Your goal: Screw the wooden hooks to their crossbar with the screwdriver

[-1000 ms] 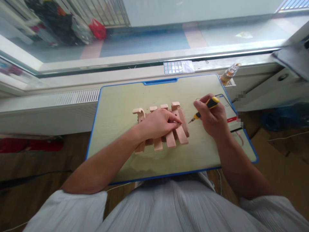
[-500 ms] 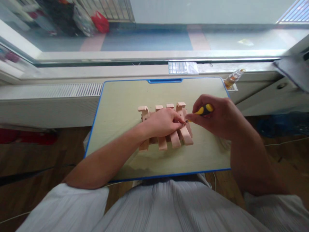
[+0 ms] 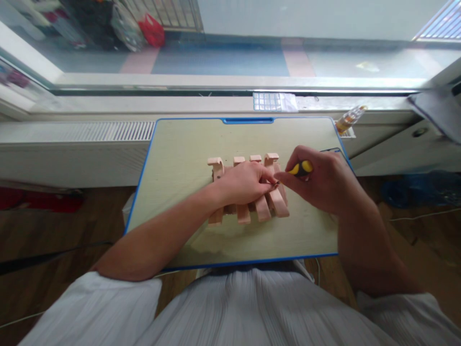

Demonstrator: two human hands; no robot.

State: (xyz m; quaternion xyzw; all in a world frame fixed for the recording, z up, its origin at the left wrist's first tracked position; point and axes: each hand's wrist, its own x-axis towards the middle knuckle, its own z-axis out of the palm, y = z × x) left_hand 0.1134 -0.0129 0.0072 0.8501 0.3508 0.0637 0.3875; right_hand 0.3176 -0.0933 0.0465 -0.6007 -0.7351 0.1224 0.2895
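A wooden piece of several pale slats [image 3: 263, 210] with curled far ends lies in the middle of the small table [image 3: 187, 139]. Across its slats rests my left hand [image 3: 245, 182], thumb and forefinger pinched above the rightmost slat. What sits between those fingertips is too small to make out. My right hand [image 3: 320, 178] grips a yellow-and-black screwdriver [image 3: 301, 168], whose tip points down and left to the left fingertips. The tip's contact point is partly hidden by the fingers.
Blue edging runs round the table. Beyond it are a white radiator [image 3: 122, 132] and a windowsill holding a clear blister sheet [image 3: 267, 102]. A clear bottle with amber contents [image 3: 350, 120] leans at the far right corner. A dark flat object [image 3: 331, 150] shows behind my right hand.
My right hand and the screwdriver have shifted slightly left and the wrist has turned a little. The left hand keeps its pinch on the slats. The dark flat object has come into sight.
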